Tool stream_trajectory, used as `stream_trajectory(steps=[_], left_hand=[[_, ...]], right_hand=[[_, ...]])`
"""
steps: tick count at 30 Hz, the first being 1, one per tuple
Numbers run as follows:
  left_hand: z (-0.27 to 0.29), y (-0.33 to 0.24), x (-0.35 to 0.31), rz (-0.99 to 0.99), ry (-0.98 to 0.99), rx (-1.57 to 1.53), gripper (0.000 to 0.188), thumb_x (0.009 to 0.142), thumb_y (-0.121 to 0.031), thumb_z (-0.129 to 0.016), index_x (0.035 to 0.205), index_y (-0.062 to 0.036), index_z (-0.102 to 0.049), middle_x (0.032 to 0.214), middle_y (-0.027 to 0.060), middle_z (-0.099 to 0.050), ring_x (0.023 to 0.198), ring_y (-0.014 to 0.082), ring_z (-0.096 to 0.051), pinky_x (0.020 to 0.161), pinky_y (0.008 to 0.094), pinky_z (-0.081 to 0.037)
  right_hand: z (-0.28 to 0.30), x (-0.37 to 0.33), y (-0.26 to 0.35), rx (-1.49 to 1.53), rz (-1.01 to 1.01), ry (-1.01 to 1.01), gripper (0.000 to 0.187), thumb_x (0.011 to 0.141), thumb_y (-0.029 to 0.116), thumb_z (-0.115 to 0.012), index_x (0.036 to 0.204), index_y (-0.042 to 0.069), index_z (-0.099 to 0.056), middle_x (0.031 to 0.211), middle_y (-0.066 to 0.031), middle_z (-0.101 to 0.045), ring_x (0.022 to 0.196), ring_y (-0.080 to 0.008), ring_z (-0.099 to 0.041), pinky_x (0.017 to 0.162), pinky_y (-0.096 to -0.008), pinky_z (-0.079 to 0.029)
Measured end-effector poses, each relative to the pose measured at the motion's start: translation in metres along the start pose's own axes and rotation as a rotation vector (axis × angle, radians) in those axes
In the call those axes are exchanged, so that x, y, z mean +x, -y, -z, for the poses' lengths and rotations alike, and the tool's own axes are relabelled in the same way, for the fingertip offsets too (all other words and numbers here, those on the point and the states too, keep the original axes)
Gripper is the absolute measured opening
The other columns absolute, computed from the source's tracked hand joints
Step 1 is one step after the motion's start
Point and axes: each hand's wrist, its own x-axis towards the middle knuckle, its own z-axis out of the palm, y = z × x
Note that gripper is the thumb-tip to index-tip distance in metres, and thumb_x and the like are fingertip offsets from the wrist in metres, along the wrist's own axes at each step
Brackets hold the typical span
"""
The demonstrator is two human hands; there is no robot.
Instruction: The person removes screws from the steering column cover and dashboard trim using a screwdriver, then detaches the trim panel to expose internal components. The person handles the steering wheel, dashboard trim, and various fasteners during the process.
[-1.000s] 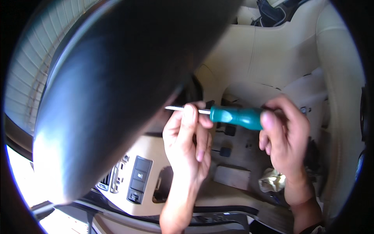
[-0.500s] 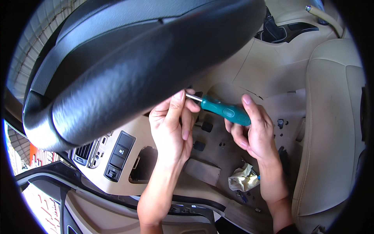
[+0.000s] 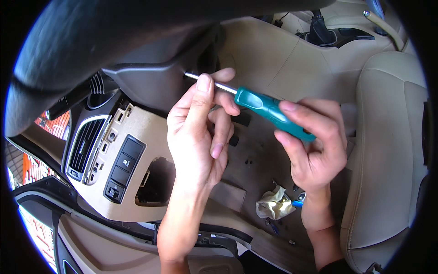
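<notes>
A screwdriver (image 3: 260, 102) with a green handle and a thin metal shaft slants from my right hand up to the left. My right hand (image 3: 319, 150) is closed, its thumb and fingers gripping the rear of the handle. The shaft passes through my left hand (image 3: 194, 132), pinched between thumb and fingers. Its tip meets the dark steering column cover (image 3: 146, 84); whether it sits in a hole or on a screw, I cannot tell. Above both hands the black steering wheel (image 3: 91, 36) arches, blurred and close.
Left of my hands is a beige dash panel (image 3: 137, 121) with an air vent (image 3: 86, 141), black switches (image 3: 123, 164) and an open cavity (image 3: 157, 182). A crumpled pale cloth or paper (image 3: 273, 203) lies on the floor. A beige seat (image 3: 388, 150) stands right, a gear lever (image 3: 319, 29) beyond.
The steering wheel now covers less of the view, so the column cover and screwdriver tip show. My right hand has moved right and closed its fingers more over the handle's rear.
</notes>
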Motion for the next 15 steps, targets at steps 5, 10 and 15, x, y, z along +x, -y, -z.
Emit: stream_trajectory(steps=[5,10,15], left_hand=[[0.002,-0.004,0.001,0.021,0.045,0.003,0.041,0.114,-0.027,-0.049,0.122,0.0087,-0.067,0.075,0.0059,-0.068,0.037,0.0035,-0.036,0.039,0.0186,-0.026],[-0.001,-0.002,0.006,0.019,0.010,0.035,0.039,0.114,-0.027,-0.051,0.113,0.0074,-0.070,0.074,0.0058,-0.068,0.038,0.0036,-0.036,0.040,0.0194,-0.025],[-0.009,0.001,0.007,-0.017,-0.086,0.040,0.037,0.112,-0.025,-0.054,0.102,0.0059,-0.071,0.066,0.0043,-0.064,0.039,0.0045,-0.035,0.042,0.0191,-0.026]], right_hand=[[-0.006,0.011,0.006,-0.055,0.099,0.006,0.036,0.081,-0.004,-0.084,0.115,0.002,-0.076,0.100,-0.0112,-0.070,0.079,-0.0187,-0.065,0.066,-0.0302,-0.054],[0.001,0.010,0.016,0.348,-0.625,0.082,0.022,0.102,0.015,-0.072,0.113,-0.004,-0.071,0.092,-0.0053,-0.070,0.063,-0.0082,-0.062,0.057,-0.0234,-0.049],[0.004,0.011,0.000,0.454,-0.716,0.151,0.029,0.101,0.027,-0.073,0.108,-0.001,-0.067,0.087,-0.0074,-0.067,0.064,-0.0169,-0.060,0.062,-0.0299,-0.049]])
